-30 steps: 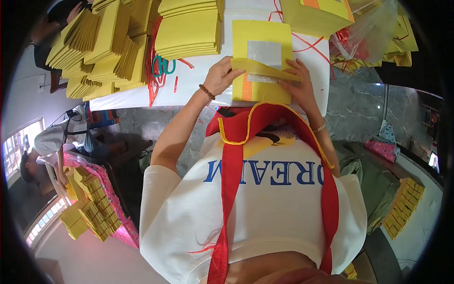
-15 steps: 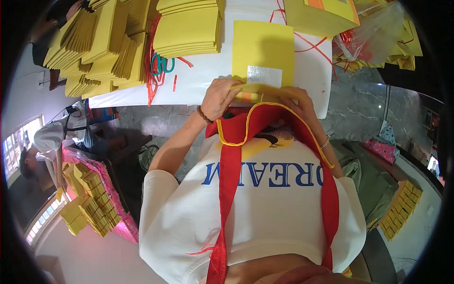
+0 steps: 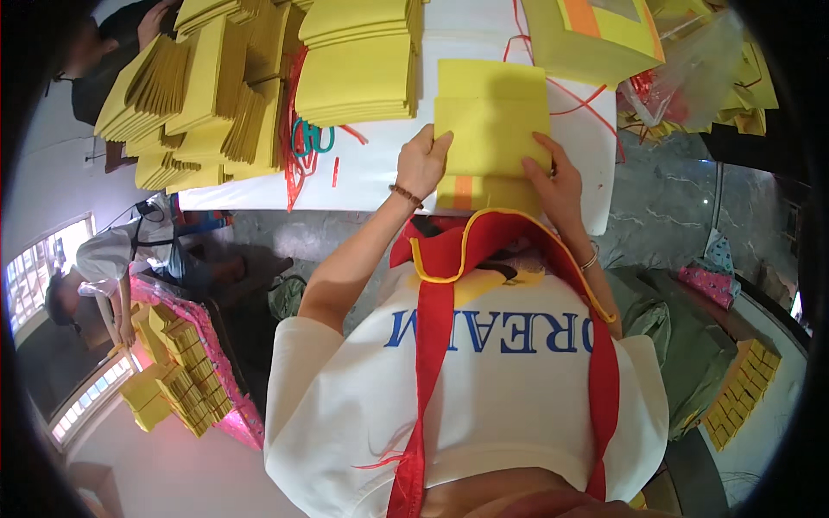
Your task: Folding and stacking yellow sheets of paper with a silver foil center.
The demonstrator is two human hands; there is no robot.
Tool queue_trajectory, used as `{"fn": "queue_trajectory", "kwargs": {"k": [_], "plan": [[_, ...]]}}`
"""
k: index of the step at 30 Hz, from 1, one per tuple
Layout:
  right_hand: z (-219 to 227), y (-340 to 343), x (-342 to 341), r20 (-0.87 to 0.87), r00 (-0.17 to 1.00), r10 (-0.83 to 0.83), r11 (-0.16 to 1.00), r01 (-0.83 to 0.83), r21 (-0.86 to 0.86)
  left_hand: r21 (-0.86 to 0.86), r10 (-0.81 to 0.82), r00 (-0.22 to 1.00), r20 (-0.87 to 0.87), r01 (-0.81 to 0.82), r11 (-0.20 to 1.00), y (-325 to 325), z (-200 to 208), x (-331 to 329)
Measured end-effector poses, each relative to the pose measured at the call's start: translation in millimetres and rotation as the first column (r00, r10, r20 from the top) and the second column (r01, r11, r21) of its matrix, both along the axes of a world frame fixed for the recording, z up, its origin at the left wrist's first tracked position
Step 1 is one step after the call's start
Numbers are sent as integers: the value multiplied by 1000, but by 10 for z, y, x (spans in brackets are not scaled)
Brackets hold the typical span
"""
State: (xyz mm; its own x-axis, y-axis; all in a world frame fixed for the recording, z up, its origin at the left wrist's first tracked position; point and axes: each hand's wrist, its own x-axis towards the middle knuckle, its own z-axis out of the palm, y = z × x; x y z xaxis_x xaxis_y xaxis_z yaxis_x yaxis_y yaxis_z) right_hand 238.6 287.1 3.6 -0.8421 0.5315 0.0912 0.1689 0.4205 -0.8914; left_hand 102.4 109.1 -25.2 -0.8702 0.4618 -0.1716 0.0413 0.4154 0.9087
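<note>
A folded yellow paper sheet [image 3: 492, 138] with an orange stripe near its lower edge lies on the white table [image 3: 380, 164] in front of me. My left hand [image 3: 423, 164] presses its left edge, fingers flat. My right hand [image 3: 553, 177] holds down its right edge. The lower flap is folded up over the sheet and no silver patch shows.
Stacks of folded yellow paper [image 3: 358, 60] and fanned bundles [image 3: 186, 95] fill the table's left. Green-handled scissors [image 3: 309, 138] and red string lie beside them. A large yellow sheet [image 3: 596, 39] sits at the top right. A person [image 3: 95, 268] crouches by yellow packs at the left.
The lower part of the sheet has been folded upward, covering the silver square. Both hands moved up from the near edge onto the sheet's sides.
</note>
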Motion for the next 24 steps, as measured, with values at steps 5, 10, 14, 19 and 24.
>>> {"fn": "queue_trajectory", "kwargs": {"k": [5,10,14,19,24], "plan": [[-137,57,-41,27,999,-34,990,37,-135,-19,-35,995,90,37,999,25,96,-65],[-115,-1,-41,100,994,-43,971,66,-232,-166,-28,993,-117,8,986,16,241,-4],[-121,-35,-40,94,991,-92,957,114,-266,-166,-1,995,-102,-16,986,54,223,-6],[-169,-32,-70,86,989,-121,944,141,-298,-115,30,996,-82,-39,993,64,121,-25],[-64,-32,-101,166,982,-87,948,133,-290,-85,44,997,-62,-49,995,75,132,-47]]}}
